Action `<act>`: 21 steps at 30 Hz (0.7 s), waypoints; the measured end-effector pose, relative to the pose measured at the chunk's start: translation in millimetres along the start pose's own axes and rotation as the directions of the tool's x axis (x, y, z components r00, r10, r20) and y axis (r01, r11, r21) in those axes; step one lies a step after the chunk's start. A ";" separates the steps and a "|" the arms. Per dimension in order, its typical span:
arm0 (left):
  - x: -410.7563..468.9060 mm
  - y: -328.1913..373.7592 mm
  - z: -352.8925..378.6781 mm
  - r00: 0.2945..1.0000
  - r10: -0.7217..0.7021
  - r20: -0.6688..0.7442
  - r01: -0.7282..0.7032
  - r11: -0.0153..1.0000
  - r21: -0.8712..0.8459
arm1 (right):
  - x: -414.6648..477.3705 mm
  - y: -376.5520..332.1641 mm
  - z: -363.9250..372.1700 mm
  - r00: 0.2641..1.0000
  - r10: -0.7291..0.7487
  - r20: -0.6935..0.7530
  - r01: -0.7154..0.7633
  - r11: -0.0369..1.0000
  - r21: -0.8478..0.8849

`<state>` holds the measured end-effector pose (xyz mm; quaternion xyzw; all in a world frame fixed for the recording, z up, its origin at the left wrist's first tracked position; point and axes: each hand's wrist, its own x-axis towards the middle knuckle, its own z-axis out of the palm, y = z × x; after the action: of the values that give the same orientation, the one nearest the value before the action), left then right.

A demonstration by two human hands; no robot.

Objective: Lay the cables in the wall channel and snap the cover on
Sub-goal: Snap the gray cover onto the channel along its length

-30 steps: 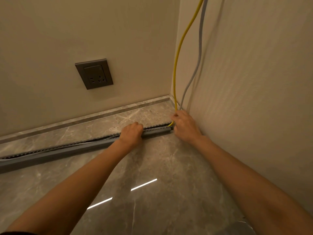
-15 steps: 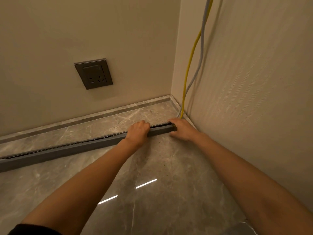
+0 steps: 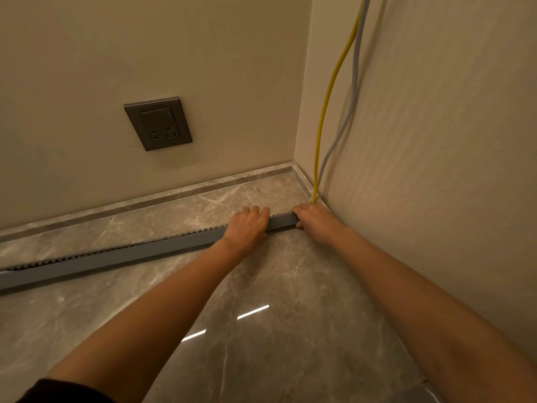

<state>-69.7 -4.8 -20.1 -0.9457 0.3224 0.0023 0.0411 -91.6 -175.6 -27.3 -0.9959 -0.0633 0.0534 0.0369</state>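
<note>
Head view.

- Channel (image 3: pixel 116 257): a long grey slotted strip lying flat on the marble floor (image 3: pixel 261 344). It runs from the left edge of the frame to just short of the right wall (image 3: pixel 436 141) and sits apart from the skirting (image 3: pixel 145 205) of the back wall (image 3: pixel 87 68). The upper edge shows a row of small slots. It cannot be told what lies inside.
- Left hand (image 3: pixel 247 225): on the channel near its right end, palm down. The fingers (image 3: pixel 255 210) are curled over the top edge and grip the strip.
- Right hand (image 3: pixel 315 219): at the very end of the channel, just beside the right wall. Its fingers (image 3: pixel 297 210) are wrapped over the top of the end piece, with the thumb on the near face, holding it.
- The two hands are close together, with a short stretch of channel showing between them.
- Yellow cable (image 3: pixel 325 106) and grey cable (image 3: pixel 350 112): both hang down the right wall side by side. They reach the floor in the corner directly behind the right hand, and their lower ends are hidden by it.
- Socket (image 3: pixel 158 123): a dark grey plate on the back wall, above the channel and well apart from it.
- Dark sleeve (image 3: pixel 58 391) at the lower left edge.
</note>
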 end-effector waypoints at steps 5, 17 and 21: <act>3.6 7.2 2.2 0.999 0.026 -0.024 -0.025 0.998 0.063 | -0.1 1.0 1.9 0.999 -0.024 -0.021 0.024 1.000 -0.004; 9.0 8.3 1.7 0.998 0.055 -0.009 -0.054 0.998 0.019 | 3.4 6.7 -11.1 0.998 -0.033 0.048 0.025 0.988 0.150; 8.8 6.2 0.0 0.997 0.073 -0.034 -0.072 0.997 0.028 | 0.3 4.6 -12.2 0.998 -0.050 -0.031 0.050 0.999 0.011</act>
<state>-66.5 -15.1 -20.9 -0.9327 0.3571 -0.0171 0.0480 -89.4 -180.9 -15.6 -0.9944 -0.0873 0.0378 0.0451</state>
